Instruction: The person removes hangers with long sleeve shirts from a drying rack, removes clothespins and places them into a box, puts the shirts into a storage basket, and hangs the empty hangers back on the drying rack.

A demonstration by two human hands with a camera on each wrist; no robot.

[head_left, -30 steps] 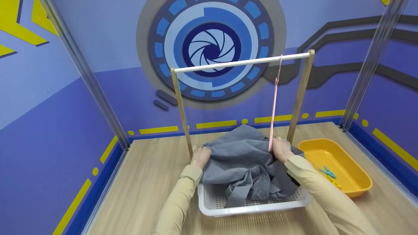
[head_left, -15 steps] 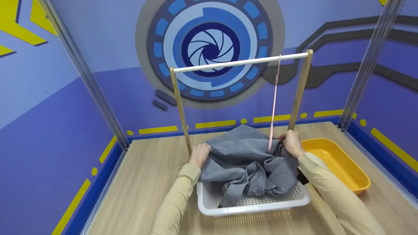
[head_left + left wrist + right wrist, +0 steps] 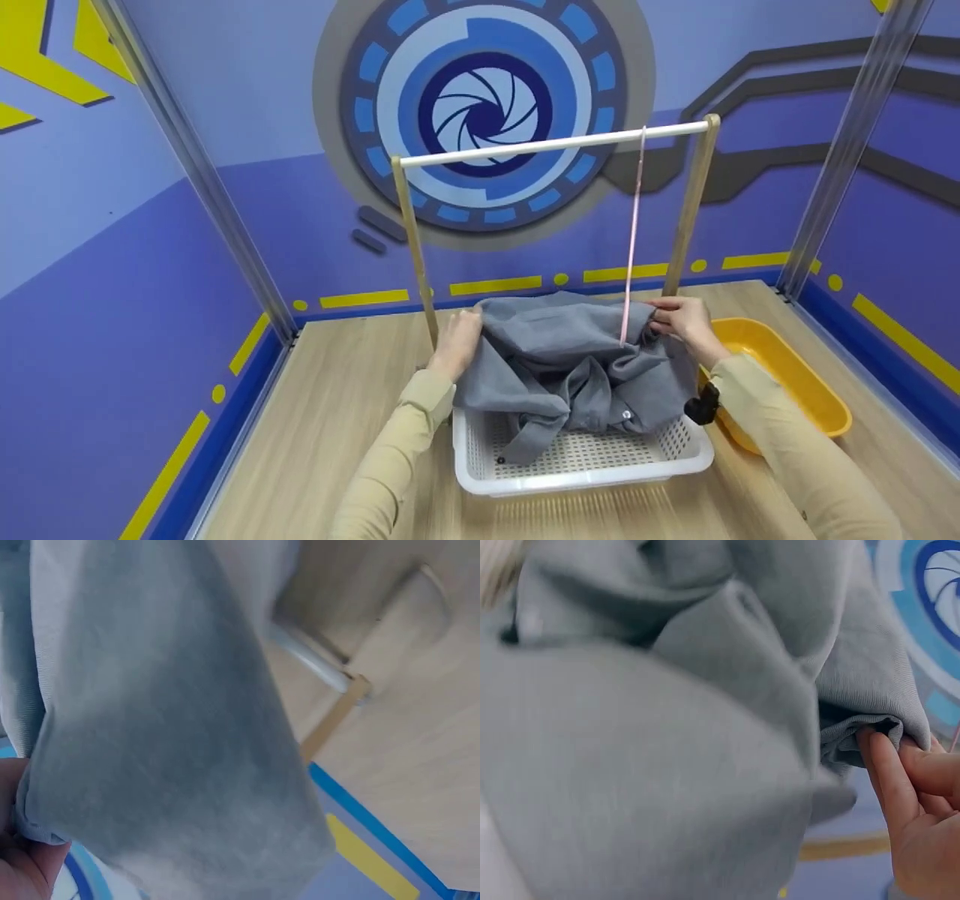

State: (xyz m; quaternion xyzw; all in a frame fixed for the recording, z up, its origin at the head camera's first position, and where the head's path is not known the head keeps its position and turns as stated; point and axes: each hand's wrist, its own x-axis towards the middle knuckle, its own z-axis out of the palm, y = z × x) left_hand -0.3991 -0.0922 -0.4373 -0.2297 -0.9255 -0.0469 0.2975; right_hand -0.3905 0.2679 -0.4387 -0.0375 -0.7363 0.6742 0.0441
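Both hands lift a crumpled grey cloth garment (image 3: 570, 360) out of the white perforated plastic basket (image 3: 585, 469) on the table (image 3: 330, 420). The left hand (image 3: 459, 341) grips its left edge; the right hand (image 3: 684, 319) has its fingers (image 3: 900, 780) pinching a folded hem. Above the fingers hangs a thin pink hanger (image 3: 631, 240) on the white rail (image 3: 555, 142). Judging from this, the next move calls for spreading the garment open.

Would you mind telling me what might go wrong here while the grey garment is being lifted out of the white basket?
1. The grey garment is bunched, with folds trailing into the white basket; they might catch and drag it.
2. The pink hanger dangles from the white rail right in front of the cloth; a higher lift might knock it.
3. The right hand only pinches an edge with its fingers, so that side may slip. The left hand grips the other side.
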